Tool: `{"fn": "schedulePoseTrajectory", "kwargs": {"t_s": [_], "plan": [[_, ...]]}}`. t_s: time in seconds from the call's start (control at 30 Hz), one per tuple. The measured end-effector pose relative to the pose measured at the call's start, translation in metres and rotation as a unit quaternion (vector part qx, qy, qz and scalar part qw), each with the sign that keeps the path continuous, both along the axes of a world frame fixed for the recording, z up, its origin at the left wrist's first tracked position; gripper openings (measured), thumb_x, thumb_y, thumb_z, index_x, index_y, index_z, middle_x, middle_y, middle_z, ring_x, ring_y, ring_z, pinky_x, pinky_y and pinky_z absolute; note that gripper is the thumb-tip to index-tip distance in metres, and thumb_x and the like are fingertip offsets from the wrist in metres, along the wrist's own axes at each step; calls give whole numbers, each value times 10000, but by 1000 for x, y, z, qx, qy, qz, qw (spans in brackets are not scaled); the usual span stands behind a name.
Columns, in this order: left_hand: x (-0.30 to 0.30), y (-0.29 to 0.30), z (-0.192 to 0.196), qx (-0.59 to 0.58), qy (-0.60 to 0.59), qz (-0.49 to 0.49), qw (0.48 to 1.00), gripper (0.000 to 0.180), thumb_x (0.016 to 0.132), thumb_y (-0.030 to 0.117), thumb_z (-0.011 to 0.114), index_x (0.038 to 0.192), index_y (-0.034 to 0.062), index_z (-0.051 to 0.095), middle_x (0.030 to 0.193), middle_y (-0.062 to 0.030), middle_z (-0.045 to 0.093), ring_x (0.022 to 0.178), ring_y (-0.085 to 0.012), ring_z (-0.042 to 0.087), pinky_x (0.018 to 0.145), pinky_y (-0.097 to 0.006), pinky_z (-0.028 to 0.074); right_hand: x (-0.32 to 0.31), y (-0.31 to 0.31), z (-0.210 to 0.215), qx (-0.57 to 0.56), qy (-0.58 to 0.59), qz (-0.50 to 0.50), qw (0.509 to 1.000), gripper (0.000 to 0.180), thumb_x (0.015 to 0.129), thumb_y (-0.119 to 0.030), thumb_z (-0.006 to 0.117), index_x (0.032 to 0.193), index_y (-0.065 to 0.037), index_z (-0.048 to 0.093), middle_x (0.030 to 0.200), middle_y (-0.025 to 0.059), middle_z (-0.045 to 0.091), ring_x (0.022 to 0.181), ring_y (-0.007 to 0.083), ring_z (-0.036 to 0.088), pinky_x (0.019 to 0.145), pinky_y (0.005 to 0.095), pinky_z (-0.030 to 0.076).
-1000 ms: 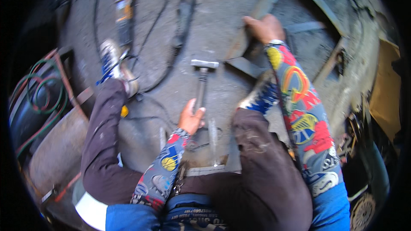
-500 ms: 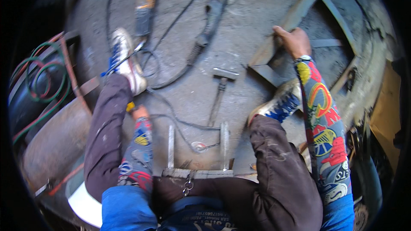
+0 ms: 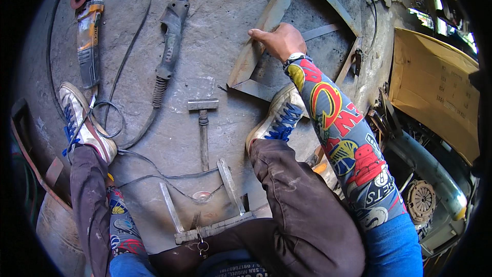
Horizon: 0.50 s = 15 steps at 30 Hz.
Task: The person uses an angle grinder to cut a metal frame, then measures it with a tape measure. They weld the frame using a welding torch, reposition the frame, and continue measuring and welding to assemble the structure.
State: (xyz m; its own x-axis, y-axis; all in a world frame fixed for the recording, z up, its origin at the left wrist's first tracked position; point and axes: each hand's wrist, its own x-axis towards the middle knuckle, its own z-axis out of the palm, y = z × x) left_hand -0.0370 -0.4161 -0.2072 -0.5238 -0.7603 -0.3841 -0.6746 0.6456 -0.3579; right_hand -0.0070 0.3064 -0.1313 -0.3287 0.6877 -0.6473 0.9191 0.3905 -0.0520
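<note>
My right hand is closed on the near-left bar of a square metal frame, thumb stretched along the bar. The other fingers are out of sight behind the hand. The frame lies on the floor beyond my right shoe, with a flat crossbar inside it. Beside my left leg, the left forearm in its printed sleeve reaches down. That hand is mostly hidden by the leg; a small yellow thing shows at its fingers, too little to name.
An angle grinder and a welding torch with looping cables lie at the left. A hammer rests between my feet, beyond a U-shaped metal piece. At the right are a cardboard box, a grey cylinder and a round slotted disc.
My view has swung to the right, so things sit farther left and the box shows more fully. The right hand stays on the frame; the left hand has become more hidden behind the leg.
</note>
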Motion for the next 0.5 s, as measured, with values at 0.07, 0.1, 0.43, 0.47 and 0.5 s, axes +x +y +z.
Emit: {"fn": "schedulePoseTrajectory", "kwargs": {"t_s": [0.07,0.1,0.43,0.47,0.5], "plan": [[2,-1,4,-6,-3,3,1000,269,942,213,676,1102,-3,673,1114,-194,734,956,-324,732,888,-440,580,2,1,3,-19,5,0,1000,686,741,-655,802,949,-2,804,1079,227,760,1004,388,739,895,437,574],[2,-1,5,-8,-3,3,1000,271,940,210,678,1106,-4,670,1118,-194,733,955,-324,733,888,-440,581,4,1,5,-25,12,-4,1000,688,737,-652,807,954,1,802,1076,228,760,998,389,740,891,437,575],[9,27,22,-25,23,14,999,300,923,185,693,1143,-13,643,1158,-195,724,955,-327,736,888,-443,593,15,-14,3,40,107,-96,989,755,740,-540,861,1186,25,636,1122,254,733,1087,399,711,963,447,553],[13,33,26,-26,28,16,999,304,921,182,694,1147,-14,640,1162,-195,723,955,-327,736,888,-443,594,16,-14,4,30,119,-103,987,794,733,-498,888,1235,22,560,1107,260,732,1083,403,712,954,453,557],[18,39,32,-26,36,19,999,308,919,180,696,1150,-15,638,1166,-195,723,955,-327,736,888,-444,596,17,-14,5,24,119,-119,985,802,734,-486,893,1246,20,539,1106,257,729,1075,406,713,944,459,559]]}}
